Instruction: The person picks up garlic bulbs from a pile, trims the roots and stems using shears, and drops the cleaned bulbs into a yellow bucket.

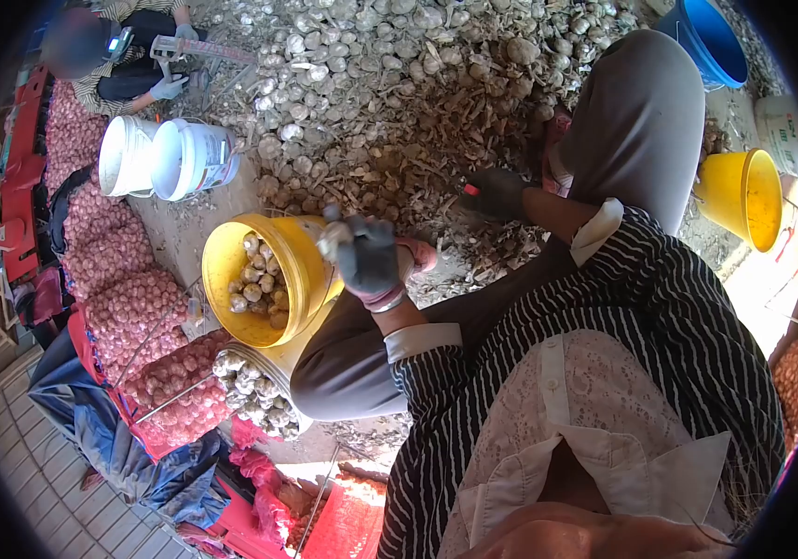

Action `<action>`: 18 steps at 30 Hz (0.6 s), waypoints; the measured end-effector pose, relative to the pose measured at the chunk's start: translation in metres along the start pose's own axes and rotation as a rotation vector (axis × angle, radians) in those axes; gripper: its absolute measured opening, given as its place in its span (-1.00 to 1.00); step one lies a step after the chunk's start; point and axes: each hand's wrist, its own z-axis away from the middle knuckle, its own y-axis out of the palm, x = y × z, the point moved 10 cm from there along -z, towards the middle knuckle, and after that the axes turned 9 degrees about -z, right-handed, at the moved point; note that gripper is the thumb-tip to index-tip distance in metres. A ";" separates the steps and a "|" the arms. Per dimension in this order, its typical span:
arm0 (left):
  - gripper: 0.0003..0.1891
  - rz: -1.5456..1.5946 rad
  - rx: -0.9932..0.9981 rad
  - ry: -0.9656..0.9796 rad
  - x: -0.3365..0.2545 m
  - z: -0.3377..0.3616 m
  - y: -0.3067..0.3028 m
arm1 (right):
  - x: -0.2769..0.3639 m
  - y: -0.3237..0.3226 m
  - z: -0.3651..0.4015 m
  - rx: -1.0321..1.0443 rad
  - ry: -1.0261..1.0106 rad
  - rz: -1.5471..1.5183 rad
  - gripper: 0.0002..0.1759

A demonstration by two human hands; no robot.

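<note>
My left hand [369, 256], in a grey glove, is closed around a pale garlic bulb [333, 239], somewhat blurred, at the rim of a yellow bucket [313, 270]. That bucket lies tilted toward the left, with several garlic bulbs [259, 279] inside. My right hand [499, 194], in a dark glove, is closed over the heap of dry husks [389, 177]. A small red end [470, 189] of a tool sticks out of its fingers; the rest of the tool is hidden.
Loose garlic [352, 47] covers the ground ahead. Below the yellow bucket stands a container of whiter bulbs [254, 396]. White buckets [194, 158] and filled red mesh sacks [129, 307] are at left. A blue bucket [711, 42] and another yellow bucket [739, 196] stand right. A co-worker [129, 56] crouches upper left.
</note>
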 end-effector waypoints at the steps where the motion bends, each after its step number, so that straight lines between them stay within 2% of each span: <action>1: -0.40 0.158 -0.174 0.201 -0.035 0.008 -0.016 | 0.000 -0.008 -0.002 -0.102 -0.040 -0.113 -0.63; 2: -0.27 0.354 -0.079 0.329 -0.063 0.004 0.002 | -0.001 -0.005 0.008 -0.001 0.172 -0.548 -0.64; 3: -0.20 0.417 -0.113 0.414 -0.085 0.009 -0.010 | -0.007 0.001 0.002 -0.003 0.238 -0.819 -0.69; 5: -0.29 0.418 -0.121 0.343 -0.084 0.004 -0.025 | -0.015 0.016 -0.007 -0.052 0.346 -1.371 -0.69; 7: -0.42 0.179 -0.541 0.175 -0.040 0.005 -0.087 | -0.017 0.024 -0.011 -0.043 0.418 -1.577 -0.70; 8: -0.54 0.122 -0.499 0.009 -0.007 -0.004 -0.089 | -0.018 0.029 -0.011 -0.052 0.483 -1.610 -0.69; 10: -0.60 -0.137 -0.770 -0.360 0.055 0.006 -0.125 | -0.020 0.030 -0.009 -0.065 0.471 -1.552 -0.68; 11: -0.60 -0.132 -0.767 -0.373 0.076 -0.002 -0.133 | -0.022 0.028 -0.009 -0.072 0.455 -1.485 -0.67; 13: -0.63 -0.419 -0.782 -0.597 0.115 -0.013 -0.154 | -0.023 0.031 -0.010 -0.061 0.465 -1.461 -0.68; 15: -0.65 -0.523 -0.758 -0.628 0.132 -0.042 -0.162 | -0.020 0.032 -0.015 -0.045 0.469 -1.440 -0.68; 17: -0.66 -0.625 -0.729 -0.658 0.154 -0.079 -0.175 | -0.020 0.021 -0.019 -0.153 0.408 -1.413 -0.70; 18: -0.64 -0.845 -0.620 -0.535 0.157 -0.113 -0.180 | -0.027 0.026 -0.022 -0.161 0.409 -1.472 -0.72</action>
